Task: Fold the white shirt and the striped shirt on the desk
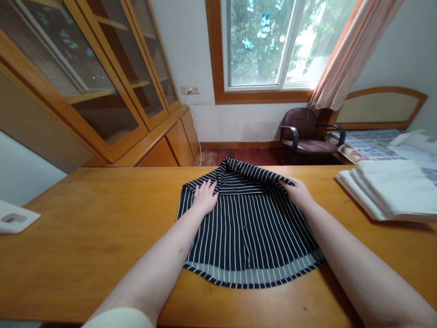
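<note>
A black shirt with white stripes [228, 228] lies on the wooden table [102, 237], its curved hem toward me and a button on its middle line. The far part is folded over toward me. My left hand [205, 197] rests flat on the folded layer at the left, fingers spread. At the far right, my right hand [297, 193] grips the edge of the folded-over part, which is raised a little off the layer beneath. Some of its fingers are hidden by the cloth.
A stack of folded white cloth [399, 191] sits at the table's right side. A white plastic object [17, 217] lies at the left edge. Beyond the table are a glass-door cabinet [112, 82], a maroon armchair [303, 130] and a bed [372, 141].
</note>
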{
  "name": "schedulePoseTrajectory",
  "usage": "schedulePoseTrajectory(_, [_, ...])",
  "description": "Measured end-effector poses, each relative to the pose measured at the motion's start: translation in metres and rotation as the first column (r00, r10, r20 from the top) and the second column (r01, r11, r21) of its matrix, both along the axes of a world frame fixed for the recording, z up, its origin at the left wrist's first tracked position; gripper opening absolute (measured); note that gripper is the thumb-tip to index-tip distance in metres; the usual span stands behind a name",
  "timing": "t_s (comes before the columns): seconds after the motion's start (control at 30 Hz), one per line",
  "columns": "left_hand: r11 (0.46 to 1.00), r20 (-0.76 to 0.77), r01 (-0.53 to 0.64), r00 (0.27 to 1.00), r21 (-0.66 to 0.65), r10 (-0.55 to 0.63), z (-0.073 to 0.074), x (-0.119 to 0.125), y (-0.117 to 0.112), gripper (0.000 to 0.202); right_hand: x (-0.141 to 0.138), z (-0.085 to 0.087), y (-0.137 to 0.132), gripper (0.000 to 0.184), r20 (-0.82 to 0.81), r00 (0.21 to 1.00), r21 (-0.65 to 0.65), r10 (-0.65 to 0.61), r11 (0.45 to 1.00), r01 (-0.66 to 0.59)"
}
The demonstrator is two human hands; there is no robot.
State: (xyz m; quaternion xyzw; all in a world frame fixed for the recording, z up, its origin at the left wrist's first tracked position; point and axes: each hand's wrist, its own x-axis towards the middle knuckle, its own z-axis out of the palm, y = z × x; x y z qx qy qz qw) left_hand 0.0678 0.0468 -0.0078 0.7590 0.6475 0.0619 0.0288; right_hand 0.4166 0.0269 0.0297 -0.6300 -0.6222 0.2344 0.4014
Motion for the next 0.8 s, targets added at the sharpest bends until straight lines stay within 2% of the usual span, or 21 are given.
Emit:
schedulePoseTrajectory(0.07, [1.000, 0.016, -0.001, 1.000, 0.021, 0.001, -0.001, -0.001, -0.001, 0.054, 0.014, 0.014, -0.015, 0.043, -0.020, 0.998, -0.003, 0.057, 0.998, -0.057])
schedulePoseTrajectory(0.13, [0.999, 0.029, -0.007, 1.000, 0.034, 0.006, -0.002, -0.001, -0.001, 0.054, 0.027, 0.029, -0.035, 0.037, 0.071, 0.975, -0.073, 0.209, 0.976, -0.204])
schedulePoseTrajectory(0.2, [0.999, 0.036, -0.009, 0.999, 0.050, 0.008, -0.002, -0.001, -0.001, 0.053, 0.036, 0.041, -0.055, 0.025, 0.228, 0.904, -0.266, 0.361, 0.917, -0.299])
schedulePoseTrajectory(0.27, [0.998, 0.045, 0.004, 0.999, 0.066, -0.007, -0.002, -0.001, 0.000, 0.051, 0.039, 0.045, -0.071, 0.019, 0.377, 0.829, -0.429, 0.412, 0.872, -0.238])
schedulePoseTrajectory(0.33, [0.997, 0.070, 0.022, 0.997, 0.077, -0.027, -0.001, -0.001, 0.001, 0.048, 0.038, 0.043, -0.080, 0.020, 0.495, 0.770, -0.503, 0.402, 0.855, -0.123])
schedulePoseTrajectory(0.43, [0.997, 0.156, 0.032, 0.987, 0.068, -0.042, 0.001, -0.005, 0.003, 0.043, 0.033, 0.033, -0.085, 0.024, 0.603, 0.710, -0.506, 0.364, 0.863, -0.013])
schedulePoseTrajectory(0.53, [0.999, 0.323, 0.044, 0.945, -0.007, -0.039, 0.011, -0.013, 0.004, 0.037, 0.030, 0.025, -0.084, 0.027, 0.653, 0.686, -0.453, 0.320, 0.892, 0.015])
schedulePoseTrajectory(0.63, [0.997, 0.530, 0.063, 0.847, -0.041, -0.032, 0.028, -0.028, 0.001, 0.034, 0.032, 0.022, -0.082, 0.028, 0.674, 0.682, -0.408, 0.284, 0.913, 0.023])
schedulePoseTrajectory(0.73, [0.998, 0.675, 0.043, 0.736, 0.040, -0.059, 0.048, -0.047, -0.013, 0.031, 0.033, 0.022, -0.082, 0.027, 0.664, 0.695, -0.410, 0.275, 0.912, 0.030])
schedulePoseTrajectory(0.8, [0.996, 0.703, -0.024, 0.710, 0.080, -0.040, 0.060, -0.059, -0.031, 0.031, 0.032, 0.021, -0.082, 0.027, 0.659, 0.701, -0.410, 0.273, 0.912, 0.030])
